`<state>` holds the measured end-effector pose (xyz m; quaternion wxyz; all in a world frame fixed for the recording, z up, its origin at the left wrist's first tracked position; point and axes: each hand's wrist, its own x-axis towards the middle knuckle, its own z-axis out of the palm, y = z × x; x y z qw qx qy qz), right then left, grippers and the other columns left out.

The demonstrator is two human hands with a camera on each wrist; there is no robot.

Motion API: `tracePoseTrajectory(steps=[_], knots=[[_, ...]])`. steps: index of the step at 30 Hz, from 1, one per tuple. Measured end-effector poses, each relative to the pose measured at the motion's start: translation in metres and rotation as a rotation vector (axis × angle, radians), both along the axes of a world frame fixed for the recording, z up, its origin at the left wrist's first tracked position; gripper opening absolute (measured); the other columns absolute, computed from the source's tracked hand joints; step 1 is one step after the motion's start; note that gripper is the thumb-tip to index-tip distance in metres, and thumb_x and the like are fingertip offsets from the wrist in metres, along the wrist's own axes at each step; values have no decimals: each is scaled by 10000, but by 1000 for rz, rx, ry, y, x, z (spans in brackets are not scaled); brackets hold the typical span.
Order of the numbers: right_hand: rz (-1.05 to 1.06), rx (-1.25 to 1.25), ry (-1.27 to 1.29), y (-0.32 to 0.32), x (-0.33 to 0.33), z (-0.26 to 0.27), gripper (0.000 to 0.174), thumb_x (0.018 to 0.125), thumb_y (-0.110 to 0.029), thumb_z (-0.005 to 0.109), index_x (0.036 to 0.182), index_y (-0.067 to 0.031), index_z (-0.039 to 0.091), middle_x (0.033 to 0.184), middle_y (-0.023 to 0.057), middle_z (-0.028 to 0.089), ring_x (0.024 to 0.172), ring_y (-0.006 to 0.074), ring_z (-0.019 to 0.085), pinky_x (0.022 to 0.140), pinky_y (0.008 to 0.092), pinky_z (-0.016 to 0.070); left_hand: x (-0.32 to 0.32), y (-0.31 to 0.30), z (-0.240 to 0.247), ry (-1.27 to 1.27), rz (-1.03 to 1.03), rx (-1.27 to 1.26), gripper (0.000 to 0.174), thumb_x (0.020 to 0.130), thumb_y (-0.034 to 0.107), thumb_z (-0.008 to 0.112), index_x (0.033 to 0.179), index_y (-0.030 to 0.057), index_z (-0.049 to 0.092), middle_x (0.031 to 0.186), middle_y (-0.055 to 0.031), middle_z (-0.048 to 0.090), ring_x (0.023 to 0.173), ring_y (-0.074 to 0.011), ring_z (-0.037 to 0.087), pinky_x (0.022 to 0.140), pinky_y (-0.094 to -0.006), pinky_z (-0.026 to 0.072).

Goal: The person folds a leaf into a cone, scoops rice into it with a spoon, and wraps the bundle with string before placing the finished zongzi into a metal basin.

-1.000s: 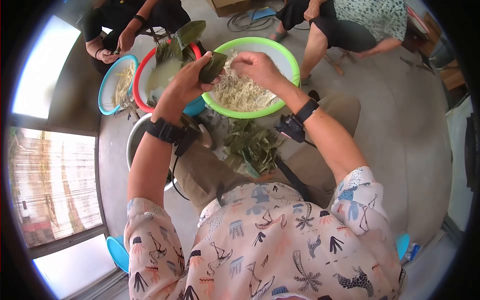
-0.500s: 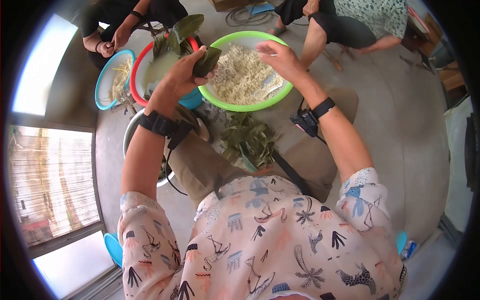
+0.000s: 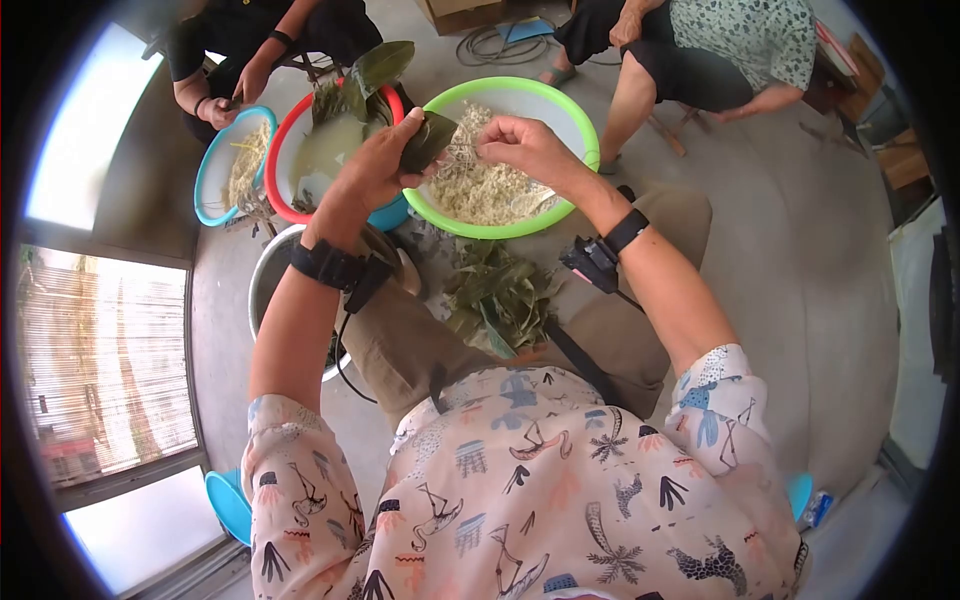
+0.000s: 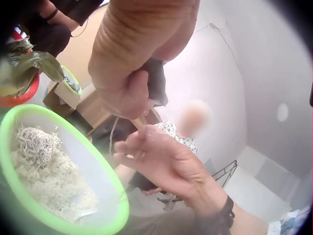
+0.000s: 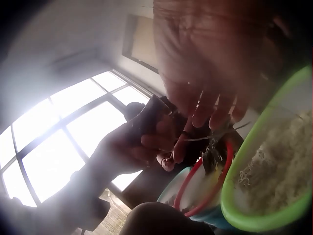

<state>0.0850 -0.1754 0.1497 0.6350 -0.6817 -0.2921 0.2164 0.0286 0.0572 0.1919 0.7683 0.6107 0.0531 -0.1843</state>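
My left hand [image 3: 368, 168] grips a dark green leaf-wrapped parcel [image 3: 428, 140] above the left rim of a green-rimmed basin [image 3: 486, 231]. Pale rice [image 3: 490, 195] fills part of that basin, and a bundle of thin white strings [image 4: 38, 147] lies on it. Just right of the parcel, over the basin, is my right hand [image 3: 528, 148] with its fingers bent inward. A thin string [image 5: 195, 140] runs from beside the left fingers to the right fingertips, which pinch it. The left hand hides part of the parcel in the left wrist view.
A red-rimmed basin [image 3: 272, 180] with cloudy water and upright leaves [image 3: 385, 65] stands left, beside a blue-rimmed basin [image 3: 202, 205]. Loose leaves [image 3: 500, 290] lie between my knees, near a white bucket [image 3: 262, 268]. Two people sit across from me.
The right hand moved away to the right from the parcel, then came back close to it, its fingers more bent now. The left hand keeps its hold on the parcel.
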Motion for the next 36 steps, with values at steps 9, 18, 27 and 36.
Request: tracePoseTrajectory(steps=[9,18,27,36], knots=[[-63,-50,-119,-2,3,0,162,853,-179,684,901,-25,669,771,-31,624,713,38,546,635,215,442,-5,-7,-5,-12,-3,34,456,1034,399,349,1031,-9,554,787,-82,563,592,-106,478,423,-191,321],[-64,-320,-768,-9,-22,39,77,803,-115,638,818,-40,627,683,36,564,614,161,549,582,302,430,-4,-2,-36,-149,149,604,541,978,491,442,940,-10,642,751,-98,637,601,-152,558,515,-294,425],[0,-331,-1013,-8,-21,67,75,774,-126,609,779,-52,599,745,66,588,682,258,589,618,369,452,-11,-33,-48,-481,163,1014,434,973,395,439,987,2,624,872,-250,631,882,-431,596,756,-462,448],[13,-305,-998,-10,-6,53,106,780,-138,640,816,-41,616,769,74,600,711,230,601,642,337,464,-27,-59,-47,-600,150,968,350,978,338,448,982,11,574,857,-245,611,871,-433,588,734,-470,439]])
